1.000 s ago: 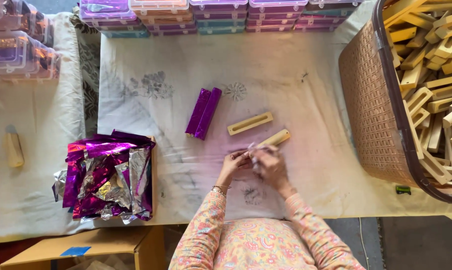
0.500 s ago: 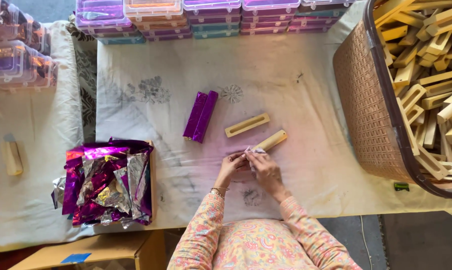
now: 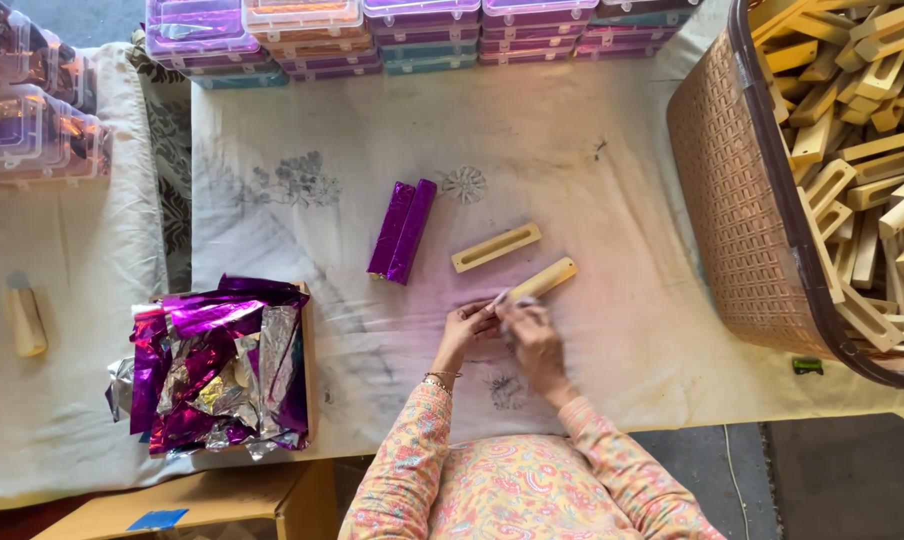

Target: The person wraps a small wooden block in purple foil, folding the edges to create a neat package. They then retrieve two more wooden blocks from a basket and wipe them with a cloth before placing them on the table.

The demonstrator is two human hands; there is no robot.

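Observation:
My left hand (image 3: 467, 326) and my right hand (image 3: 530, 333) meet over the cloth, both pinching a small pale piece at the near end of a wooden slotted block (image 3: 544, 279). A second wooden slotted block (image 3: 495, 247) lies just beyond it. Two blocks wrapped in purple foil (image 3: 403, 230) lie side by side further left. The piece between my fingers is too small to identify.
A pile of purple and silver foil sheets (image 3: 217, 362) sits in a box at the left. A brown woven basket (image 3: 747, 200) full of wooden blocks stands at the right. Stacked plastic cases (image 3: 422, 30) line the far edge. A cardboard box (image 3: 202, 500) is below.
My hands stay joined at the block's end, fingers working slightly. The view has shifted a little; nothing on the table has moved.

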